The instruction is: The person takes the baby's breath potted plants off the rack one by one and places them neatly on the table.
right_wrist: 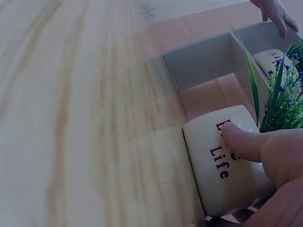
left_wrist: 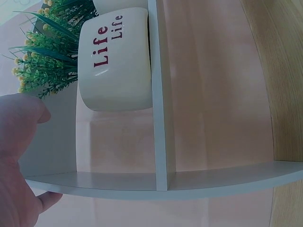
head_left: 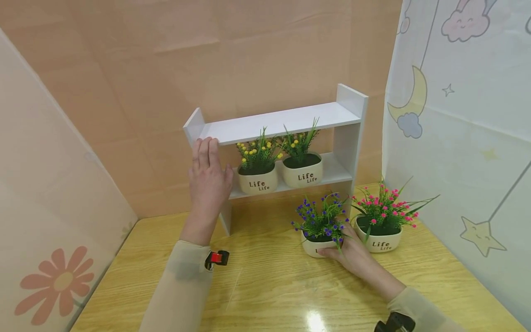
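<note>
A white two-tier shelf (head_left: 278, 123) stands on the wooden table. At its upper left corner my left hand (head_left: 209, 184) grips the top board, fingers over the front edge and thumb below in the left wrist view. My right hand (head_left: 354, 256) holds a cream flowerpot (right_wrist: 213, 165) with purple flowers (head_left: 319, 216), its thumb on the lettered front and fingers behind. This pot is in front of the shelf's right half, at table level; whether it touches the wood is unclear. Two pots with yellow flowers, one left (head_left: 258, 183) and one right (head_left: 304, 174), sit on the middle board.
A pot with pink flowers (head_left: 379, 240) stands on the table (head_left: 257, 286) right of my right hand, near the shelf's right side panel (head_left: 348, 143). Patterned white sheets (head_left: 456, 152) hang on both sides, and a peach sheet (head_left: 265, 50) hangs behind the shelf.
</note>
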The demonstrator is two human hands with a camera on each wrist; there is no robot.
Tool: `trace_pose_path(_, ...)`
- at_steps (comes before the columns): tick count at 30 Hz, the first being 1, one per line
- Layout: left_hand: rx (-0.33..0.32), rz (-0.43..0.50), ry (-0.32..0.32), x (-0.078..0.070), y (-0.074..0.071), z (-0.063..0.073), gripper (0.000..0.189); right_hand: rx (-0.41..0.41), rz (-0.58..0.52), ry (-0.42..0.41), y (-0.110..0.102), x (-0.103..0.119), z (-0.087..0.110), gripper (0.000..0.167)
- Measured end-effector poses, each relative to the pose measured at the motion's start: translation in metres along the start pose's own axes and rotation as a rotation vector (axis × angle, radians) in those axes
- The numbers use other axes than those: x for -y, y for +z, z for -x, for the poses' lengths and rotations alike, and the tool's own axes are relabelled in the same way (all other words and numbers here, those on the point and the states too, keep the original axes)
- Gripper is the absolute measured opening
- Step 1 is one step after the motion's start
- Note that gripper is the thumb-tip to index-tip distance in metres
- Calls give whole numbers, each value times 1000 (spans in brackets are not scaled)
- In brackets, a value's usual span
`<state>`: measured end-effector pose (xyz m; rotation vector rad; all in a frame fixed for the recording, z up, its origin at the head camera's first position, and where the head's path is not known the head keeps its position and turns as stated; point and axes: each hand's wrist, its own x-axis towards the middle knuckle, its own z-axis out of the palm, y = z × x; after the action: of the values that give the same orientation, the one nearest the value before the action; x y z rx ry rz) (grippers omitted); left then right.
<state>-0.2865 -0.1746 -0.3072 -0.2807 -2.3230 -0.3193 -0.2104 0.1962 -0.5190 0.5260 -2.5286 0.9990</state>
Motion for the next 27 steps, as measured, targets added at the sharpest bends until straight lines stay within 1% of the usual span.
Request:
trace_pose_path(6, -14, 4, -3, 0, 0, 0, 78, 32, -101, 86, -12, 15, -2, 101)
trace_pose_path(8, -18, 6, -3, 1, -1, 0, 78, 52, -124, 102, -14, 15, -2, 100)
trace_pose_path(13, -12, 11, -7, 1, 0, 0, 79, 127, -127, 205, -20, 20, -2, 104)
trace_pose_path(15, -4, 13, -11, 0, 0, 0, 79, 151, -124, 253, -23, 27, -2, 107)
trace_pose_path(19, 13, 16, -17, 0, 0, 1, 79, 188, -115, 303, -26, 34, -1, 113)
trace_pose_path(23, 25, 10, -19, -1, 0, 2, 79, 217, -122, 332, -28, 41, 1, 116)
trace_pose_path(26, 24, 10, -19, -1, -1, 2, 79, 208, -98, 309, -29, 45, 0, 116)
trace_pose_path(27, 20, 11, -18, -1, -1, 2, 78, 188, -76, 292, -28, 45, 0, 116)
